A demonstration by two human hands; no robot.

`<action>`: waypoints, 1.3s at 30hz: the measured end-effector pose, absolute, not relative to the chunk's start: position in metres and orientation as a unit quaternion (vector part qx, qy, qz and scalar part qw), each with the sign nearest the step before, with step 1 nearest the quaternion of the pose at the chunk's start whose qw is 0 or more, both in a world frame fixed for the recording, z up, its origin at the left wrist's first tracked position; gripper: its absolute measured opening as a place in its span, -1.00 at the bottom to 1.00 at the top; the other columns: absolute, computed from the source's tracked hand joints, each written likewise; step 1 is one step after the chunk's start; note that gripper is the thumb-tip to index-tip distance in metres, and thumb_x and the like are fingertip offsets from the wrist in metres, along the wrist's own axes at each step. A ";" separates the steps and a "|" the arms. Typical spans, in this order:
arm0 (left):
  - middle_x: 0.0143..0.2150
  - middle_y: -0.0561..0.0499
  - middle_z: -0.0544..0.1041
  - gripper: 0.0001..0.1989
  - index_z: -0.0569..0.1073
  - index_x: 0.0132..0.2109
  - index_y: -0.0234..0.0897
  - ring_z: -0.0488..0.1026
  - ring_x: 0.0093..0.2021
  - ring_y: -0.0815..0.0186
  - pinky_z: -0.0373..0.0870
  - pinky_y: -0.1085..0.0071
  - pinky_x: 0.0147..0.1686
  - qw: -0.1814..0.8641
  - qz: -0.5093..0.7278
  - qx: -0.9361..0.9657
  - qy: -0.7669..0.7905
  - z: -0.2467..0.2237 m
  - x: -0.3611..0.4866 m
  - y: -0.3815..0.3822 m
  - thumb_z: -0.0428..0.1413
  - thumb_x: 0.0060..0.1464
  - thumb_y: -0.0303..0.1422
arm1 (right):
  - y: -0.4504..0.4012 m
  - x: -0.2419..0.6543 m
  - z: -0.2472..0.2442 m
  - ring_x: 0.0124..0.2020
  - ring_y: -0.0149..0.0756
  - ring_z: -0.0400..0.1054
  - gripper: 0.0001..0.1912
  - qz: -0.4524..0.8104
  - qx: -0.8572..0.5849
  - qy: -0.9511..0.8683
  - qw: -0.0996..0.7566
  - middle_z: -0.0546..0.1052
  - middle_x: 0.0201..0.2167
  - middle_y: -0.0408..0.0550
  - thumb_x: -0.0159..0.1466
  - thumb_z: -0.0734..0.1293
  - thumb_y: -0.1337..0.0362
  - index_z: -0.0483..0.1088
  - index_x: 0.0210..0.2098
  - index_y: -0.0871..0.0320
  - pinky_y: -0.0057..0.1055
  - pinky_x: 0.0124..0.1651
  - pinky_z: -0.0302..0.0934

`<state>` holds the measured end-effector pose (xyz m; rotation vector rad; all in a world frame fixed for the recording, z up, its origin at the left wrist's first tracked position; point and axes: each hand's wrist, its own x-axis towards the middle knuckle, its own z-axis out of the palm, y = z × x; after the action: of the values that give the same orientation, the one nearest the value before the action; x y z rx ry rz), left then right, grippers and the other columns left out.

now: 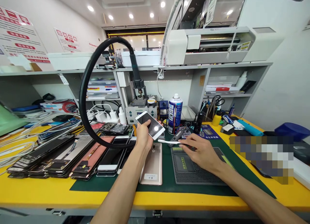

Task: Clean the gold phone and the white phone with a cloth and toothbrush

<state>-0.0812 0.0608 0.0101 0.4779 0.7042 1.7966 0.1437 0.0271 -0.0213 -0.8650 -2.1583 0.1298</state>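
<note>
My left hand [143, 137] is closed around a white smartphone [150, 124], its dark screen tilted up with a bright reflection on it. In my right hand [201, 151] is a slim white stick that looks like a toothbrush [168, 142], pinched between the fingers and pointing left, just below the phone's lower corner. Whether the brush touches the phone I cannot tell. Beneath my left hand a gold phone back cover [155, 164] lies on the green mat [167, 182]. A dark grey perforated repair pad [187, 177] lies under my right hand. Behind the brush rests a dark grey pen-shaped tool [178, 136].
Stacks of phone screens [65, 153] fill the left of the yellow bench [97, 196]. A black hose [83, 98] arches up from a soldering station [132, 111]. A blue spray can [174, 116] stands behind the pad. Scissors [218, 101] and a yellow bottle [216, 119] are at right.
</note>
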 end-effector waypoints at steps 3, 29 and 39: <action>-0.36 -0.08 0.57 -0.74 0.30 -0.07 -0.27 0.63 -0.31 0.07 0.59 0.04 -0.25 0.555 0.752 0.197 0.296 0.010 -0.082 0.061 0.04 0.09 -0.58 | 0.027 0.143 -0.020 -0.40 -0.29 0.41 -0.77 0.047 -0.339 -0.854 0.391 0.51 -0.31 0.01 0.35 0.30 0.29 0.58 -0.09 0.14 -0.39 -0.42 0.29; -0.28 -0.09 0.59 -0.65 0.24 0.03 -0.22 0.63 -0.32 0.10 0.59 0.05 -0.26 0.597 0.717 0.199 0.299 0.007 -0.080 0.060 0.06 0.10 -0.55 | 0.029 0.145 -0.022 -0.38 -0.27 0.41 -0.75 0.049 -0.349 -0.856 0.379 0.50 -0.30 0.02 0.33 0.32 0.31 0.57 -0.05 0.15 -0.41 -0.43 0.27; -0.29 -0.10 0.59 -0.69 0.32 0.02 -0.25 0.63 -0.33 0.11 0.58 0.05 -0.23 0.603 0.710 0.187 0.311 0.009 -0.082 0.060 0.10 0.12 -0.47 | 0.028 0.145 -0.019 -0.43 -0.31 0.39 -0.76 0.055 -0.360 -0.851 0.379 0.51 -0.31 0.00 0.33 0.32 0.29 0.58 -0.07 0.11 -0.42 -0.47 0.25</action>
<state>-0.0818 0.0599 0.0091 0.4320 0.7200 1.6445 0.1445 0.0283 -0.0188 -0.9189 -2.1743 0.1416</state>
